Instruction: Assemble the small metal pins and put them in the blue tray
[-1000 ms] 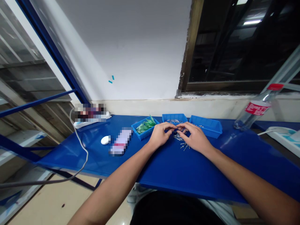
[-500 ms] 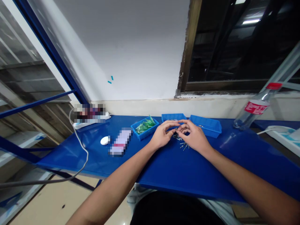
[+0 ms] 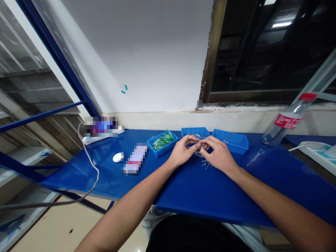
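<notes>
My left hand (image 3: 184,149) and my right hand (image 3: 215,151) meet fingertip to fingertip above the blue table (image 3: 204,192). The fingers of both are closed in a pinch. Whatever lies between them is too small and too covered to make out. Below and between the hands lie several small thin metal pieces (image 3: 206,163), partly hidden by the right hand. Just behind the hands, a blue bin (image 3: 195,131) holds more slim metal pieces. To its right, another blue bin (image 3: 231,140) has a few small pieces in it.
A blue bin (image 3: 164,149) with green packets (image 3: 164,140) stands left of my hands. Further left are a blurred-out flat item (image 3: 135,159), a white round object (image 3: 117,157), a power strip (image 3: 103,135) and a grey cable (image 3: 97,175). A plastic bottle (image 3: 287,120) stands at right.
My fingers have shifted slightly: the right fingertips have come in closer against the left ones, and the left fingers are more bent. The bins and other things stay put.
</notes>
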Demonstrator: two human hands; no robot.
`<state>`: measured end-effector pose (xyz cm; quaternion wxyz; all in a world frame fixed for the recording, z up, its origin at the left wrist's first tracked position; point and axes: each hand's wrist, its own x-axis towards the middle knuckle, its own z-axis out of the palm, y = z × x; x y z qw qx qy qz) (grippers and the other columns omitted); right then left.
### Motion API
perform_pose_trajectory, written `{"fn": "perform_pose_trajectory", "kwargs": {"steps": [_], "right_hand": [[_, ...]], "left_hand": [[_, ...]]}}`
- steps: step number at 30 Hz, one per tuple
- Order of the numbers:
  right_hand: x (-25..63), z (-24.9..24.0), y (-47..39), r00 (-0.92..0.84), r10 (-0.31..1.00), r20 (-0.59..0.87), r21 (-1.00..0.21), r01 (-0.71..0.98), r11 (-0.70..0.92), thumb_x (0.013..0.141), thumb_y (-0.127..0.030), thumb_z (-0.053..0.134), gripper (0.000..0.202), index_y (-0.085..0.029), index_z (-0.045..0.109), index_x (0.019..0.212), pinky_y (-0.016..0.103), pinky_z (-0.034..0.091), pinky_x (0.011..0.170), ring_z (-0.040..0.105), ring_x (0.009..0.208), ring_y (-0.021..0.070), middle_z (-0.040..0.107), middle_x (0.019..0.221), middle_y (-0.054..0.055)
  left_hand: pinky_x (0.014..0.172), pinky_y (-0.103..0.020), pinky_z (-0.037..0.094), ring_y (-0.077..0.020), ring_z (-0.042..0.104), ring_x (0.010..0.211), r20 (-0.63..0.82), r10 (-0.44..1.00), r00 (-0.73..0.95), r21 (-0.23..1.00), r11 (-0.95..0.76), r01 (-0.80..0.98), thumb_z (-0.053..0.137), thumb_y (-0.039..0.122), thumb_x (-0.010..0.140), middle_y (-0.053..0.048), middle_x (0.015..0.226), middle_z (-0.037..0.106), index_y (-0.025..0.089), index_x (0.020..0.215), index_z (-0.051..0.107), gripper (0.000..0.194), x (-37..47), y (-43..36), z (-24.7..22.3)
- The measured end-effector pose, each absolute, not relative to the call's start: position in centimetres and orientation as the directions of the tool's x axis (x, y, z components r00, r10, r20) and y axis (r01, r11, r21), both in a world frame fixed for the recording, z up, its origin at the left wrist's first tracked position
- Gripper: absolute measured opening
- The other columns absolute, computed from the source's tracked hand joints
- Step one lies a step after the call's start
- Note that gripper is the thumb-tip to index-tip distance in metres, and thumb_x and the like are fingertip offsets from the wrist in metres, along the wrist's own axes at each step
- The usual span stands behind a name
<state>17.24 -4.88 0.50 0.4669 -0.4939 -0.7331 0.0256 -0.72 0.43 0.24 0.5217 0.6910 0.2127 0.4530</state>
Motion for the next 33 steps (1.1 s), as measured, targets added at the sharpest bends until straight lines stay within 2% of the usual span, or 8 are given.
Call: {"fn": "perform_pose_trajectory", "kwargs": {"steps": [3, 6, 13, 19, 24, 28, 31, 33], "right_hand": [[17.3, 0.7, -5.0, -0.057, 0.749, 0.660, -0.521, 0.684, 0.511, 0.091, -0.024, 0.059, 0.015, -0.025, 0.071, 0.101, 0.039, 0.057, 0.078, 0.067, 0.079, 0.0234, 0.070, 0.092, 0.005], [17.3, 1.0, -5.1, -0.086, 0.740, 0.667, -0.519, 0.659, 0.544, 0.092, -0.023, 0.058, 0.014, -0.025, 0.069, 0.101, 0.039, 0.057, 0.081, 0.068, 0.083, 0.0233, 0.071, 0.097, 0.005], [17.1, 0.7, -5.1, -0.044, 0.773, 0.633, -0.582, 0.631, 0.513, 0.095, -0.029, 0.059, 0.013, -0.024, 0.070, 0.100, 0.038, 0.060, 0.081, 0.071, 0.083, 0.0223, 0.075, 0.099, 0.006], [17.5, -0.2, -4.5, -0.009, 0.836, 0.549, -0.661, 0.607, 0.441, 0.091, -0.034, 0.065, 0.013, -0.023, 0.070, 0.094, 0.036, 0.062, 0.075, 0.073, 0.076, 0.0210, 0.076, 0.090, 0.004], [17.6, -0.9, -4.0, -0.046, 0.861, 0.506, -0.686, 0.584, 0.434, 0.087, -0.027, 0.066, 0.012, -0.022, 0.068, 0.098, 0.035, 0.062, 0.075, 0.072, 0.081, 0.0208, 0.075, 0.093, 0.005], [17.8, -1.0, -3.8, -0.078, 0.847, 0.526, -0.669, 0.577, 0.468, 0.087, -0.025, 0.064, 0.018, -0.021, 0.069, 0.104, 0.033, 0.060, 0.071, 0.069, 0.080, 0.0196, 0.072, 0.093, 0.005], [18.0, -0.8, -3.9, -0.091, 0.823, 0.561, -0.610, 0.627, 0.485, 0.088, -0.023, 0.062, 0.016, -0.022, 0.072, 0.100, 0.034, 0.058, 0.071, 0.067, 0.076, 0.0187, 0.069, 0.089, 0.004], [18.0, -0.5, -4.0, -0.090, 0.812, 0.577, -0.588, 0.645, 0.489, 0.088, -0.022, 0.062, 0.014, -0.022, 0.073, 0.096, 0.034, 0.057, 0.072, 0.067, 0.076, 0.0189, 0.069, 0.088, 0.004]], "left_hand": [[0.087, -0.034, 0.063, -0.0230, 0.075, 0.098, 0.330, 0.800, 0.501, 0.928, -0.372, -0.017, 0.076, 0.045, 0.089, -0.013, 0.113, 0.075, 0.014, 0.114, 0.070, 0.040, -1.1, 0.3, 0.6], [0.077, -0.032, 0.064, -0.0222, 0.077, 0.084, 0.299, 0.793, 0.530, 0.920, -0.388, 0.062, 0.074, 0.048, 0.090, -0.011, 0.107, 0.078, 0.014, 0.111, 0.076, 0.040, -1.4, 0.3, 0.7], [0.085, -0.033, 0.064, -0.0235, 0.079, 0.092, 0.333, 0.787, 0.519, 0.878, -0.459, 0.133, 0.070, 0.030, 0.092, -0.007, 0.103, 0.081, 0.017, 0.117, 0.078, 0.029, -1.6, 1.4, -0.2], [0.082, -0.028, 0.061, -0.0188, 0.077, 0.086, 0.470, 0.706, 0.530, 0.689, -0.669, 0.280, 0.073, 0.018, 0.088, -0.005, 0.099, 0.081, 0.018, 0.101, 0.081, 0.016, -1.7, 1.1, 0.2], [0.078, -0.024, 0.060, -0.0160, 0.076, 0.084, 0.447, 0.747, 0.492, 0.750, -0.613, 0.250, 0.069, 0.007, 0.085, -0.006, 0.096, 0.080, 0.014, 0.103, 0.075, 0.021, -1.4, 0.7, 0.3], [0.078, -0.024, 0.060, -0.0172, 0.076, 0.089, 0.431, 0.763, 0.481, 0.787, -0.579, 0.214, 0.067, 0.014, 0.089, -0.007, 0.098, 0.079, 0.014, 0.108, 0.071, 0.020, -1.2, 0.4, 0.5], [0.077, -0.025, 0.059, -0.0184, 0.076, 0.088, 0.414, 0.774, 0.479, 0.787, -0.569, 0.239, 0.065, 0.028, 0.094, -0.007, 0.098, 0.079, 0.015, 0.106, 0.072, 0.019, -1.3, 0.2, 0.8], [0.075, -0.026, 0.059, -0.0194, 0.076, 0.085, 0.384, 0.776, 0.500, 0.780, -0.562, 0.274, 0.062, 0.039, 0.097, -0.007, 0.094, 0.079, 0.015, 0.102, 0.074, 0.027, -1.5, 0.1, 1.0]]}}
